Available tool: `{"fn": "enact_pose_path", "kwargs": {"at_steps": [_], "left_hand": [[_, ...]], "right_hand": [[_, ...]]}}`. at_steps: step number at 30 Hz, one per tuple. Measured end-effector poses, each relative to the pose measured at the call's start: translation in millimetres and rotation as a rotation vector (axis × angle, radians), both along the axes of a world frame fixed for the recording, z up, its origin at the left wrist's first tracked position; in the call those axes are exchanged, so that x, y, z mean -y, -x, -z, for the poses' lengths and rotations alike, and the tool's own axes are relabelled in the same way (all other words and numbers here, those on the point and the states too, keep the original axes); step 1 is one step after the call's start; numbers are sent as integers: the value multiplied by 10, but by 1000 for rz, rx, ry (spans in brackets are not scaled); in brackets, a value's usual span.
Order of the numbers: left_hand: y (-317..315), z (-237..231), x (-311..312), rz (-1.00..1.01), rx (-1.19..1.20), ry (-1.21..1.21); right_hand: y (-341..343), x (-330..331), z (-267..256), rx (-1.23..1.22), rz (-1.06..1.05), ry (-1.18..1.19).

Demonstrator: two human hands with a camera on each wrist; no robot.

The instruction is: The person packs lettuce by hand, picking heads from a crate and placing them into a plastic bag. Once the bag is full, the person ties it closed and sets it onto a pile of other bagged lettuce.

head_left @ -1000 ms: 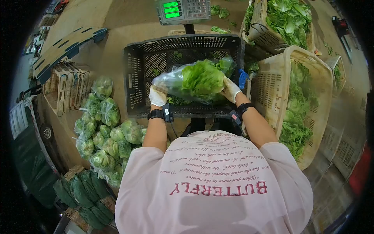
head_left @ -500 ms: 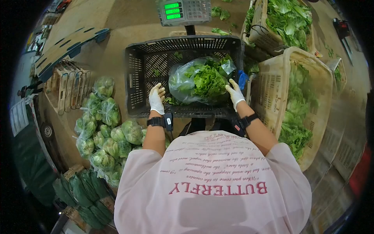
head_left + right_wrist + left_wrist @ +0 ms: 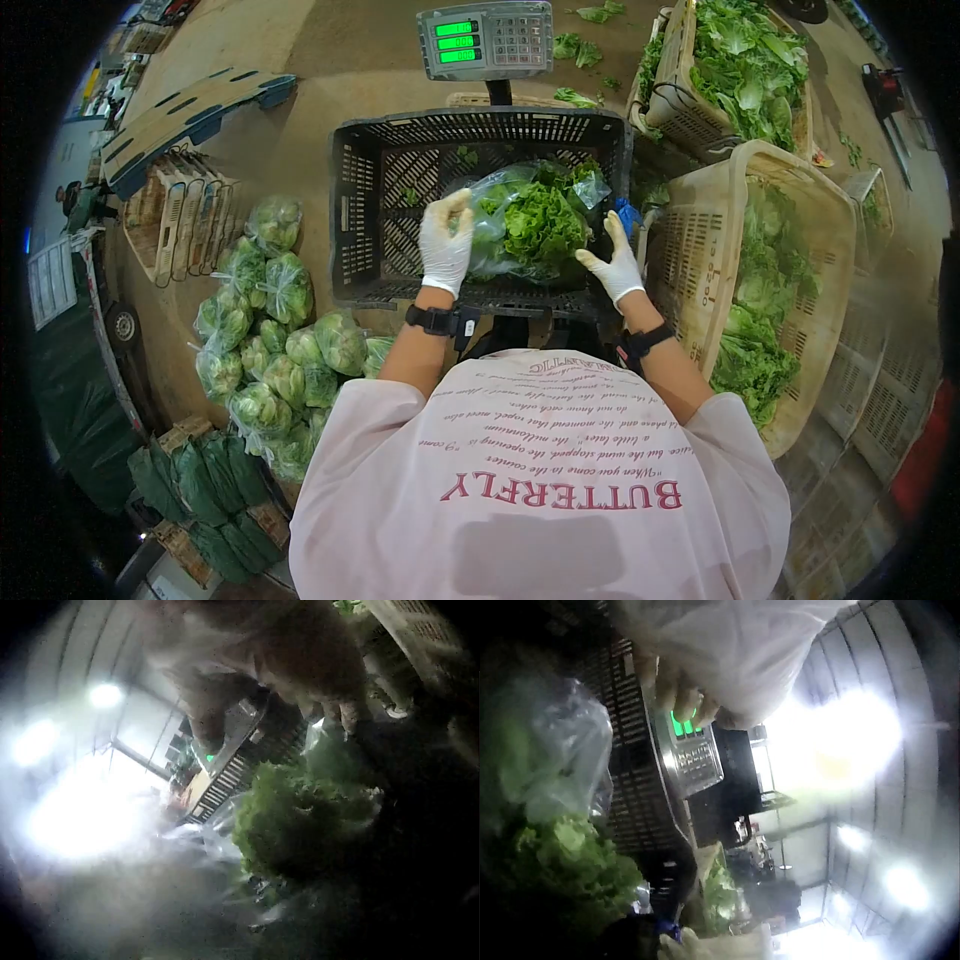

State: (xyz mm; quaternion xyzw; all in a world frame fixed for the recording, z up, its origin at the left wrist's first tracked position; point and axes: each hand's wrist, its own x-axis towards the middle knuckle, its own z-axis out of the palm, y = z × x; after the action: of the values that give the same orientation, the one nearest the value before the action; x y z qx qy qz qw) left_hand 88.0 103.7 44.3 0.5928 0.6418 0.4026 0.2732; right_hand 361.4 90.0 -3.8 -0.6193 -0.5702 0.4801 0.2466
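Observation:
A clear plastic bag (image 3: 490, 212) with leafy green lettuce (image 3: 540, 222) in it lies in a black slatted crate (image 3: 350, 215), towards its right side. My left hand (image 3: 445, 245), in a white glove, is beside the bag's left end with its fingers loosely bent. Nothing shows in its fingers in the left wrist view. My right hand (image 3: 614, 265), also gloved, stands at the lettuce's right side, thumb and fingers spread apart. The bagged lettuce (image 3: 300, 817) shows below the right hand's fingers in the right wrist view.
A scale display (image 3: 485, 40) with green digits stands behind the crate. To the right are a cream crate (image 3: 690, 260) of loose lettuce and another lettuce crate (image 3: 690, 100) behind it. Several bagged heads of greens (image 3: 285, 380) are piled at left, near a pallet (image 3: 190, 120).
Both hands held the bagged lettuce up over the crate, then let go, and it came to lie in the crate. The left hand has since moved right, back to the bag.

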Motion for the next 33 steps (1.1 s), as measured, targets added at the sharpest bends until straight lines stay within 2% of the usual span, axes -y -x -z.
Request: {"fn": "enact_pose_path", "kwargs": {"at_steps": [1,2,3,4,6,7,8,10,11,12,13,14,15,16,17,18,19,20,21,22,26,27,28,30,31,32,33], "left_hand": [[-66,55,-50,44,-112,40],[-153,125,-84,91,-228,84],[-241,157,-113,99,-514,213],[-225,232,-125,105,-509,225],[-333,306,-193,173,-964,694],[-312,414,-140,127,-952,558],[-249,530,-139,134,-961,562],[-82,711,-207,118,-823,842],[53,733,-144,80,-769,654],[85,649,-141,56,-729,619],[177,640,-145,55,-571,525],[255,659,-109,47,-407,437],[267,522,-122,6,-218,493],[278,445,-140,6,-219,493],[318,402,-126,-71,217,432],[359,374,-109,-139,644,355],[361,352,-110,-142,633,364],[406,108,-87,-163,785,375],[473,75,-65,-48,820,372],[505,51,-44,66,855,366],[352,-70,-7,198,1020,452],[305,-82,13,172,1085,466],[278,-87,13,147,1149,478],[269,13,28,109,1072,441],[281,2,24,152,1186,397],[268,-13,27,191,1303,347],[229,-74,0,177,1355,353]], "right_hand": [[10,-8,-46,-43,27,75],[153,-122,102,127,-148,7],[175,-125,250,159,-188,-17],[218,-182,331,193,-229,-47],[566,-394,122,731,-474,281],[558,-363,295,744,-444,249],[626,-493,362,738,-442,304],[635,-519,387,797,-442,266],[535,-522,396,691,-405,292],[423,-544,358,591,-373,310],[415,-520,325,602,-366,243],[133,-414,754,-30,-200,143],[87,-407,847,3,-182,208],[35,-396,932,33,-158,272],[-194,-407,1307,-103,-194,345],[-205,-423,875,-381,-130,436],[-214,-403,429,-638,51,507],[-174,-381,76,-890,230,580],[-164,-401,-113,-1030,324,581],[-116,-459,-236,-1357,311,433],[252,-653,-413,-1538,520,306],[332,-685,-412,-1647,555,376],[500,-792,-202,-1645,627,436],[580,-795,-42,-1451,602,332],[679,-678,120,-1213,608,378],[693,-670,166,-1109,615,399],[646,-483,160,-1239,559,555]]}}
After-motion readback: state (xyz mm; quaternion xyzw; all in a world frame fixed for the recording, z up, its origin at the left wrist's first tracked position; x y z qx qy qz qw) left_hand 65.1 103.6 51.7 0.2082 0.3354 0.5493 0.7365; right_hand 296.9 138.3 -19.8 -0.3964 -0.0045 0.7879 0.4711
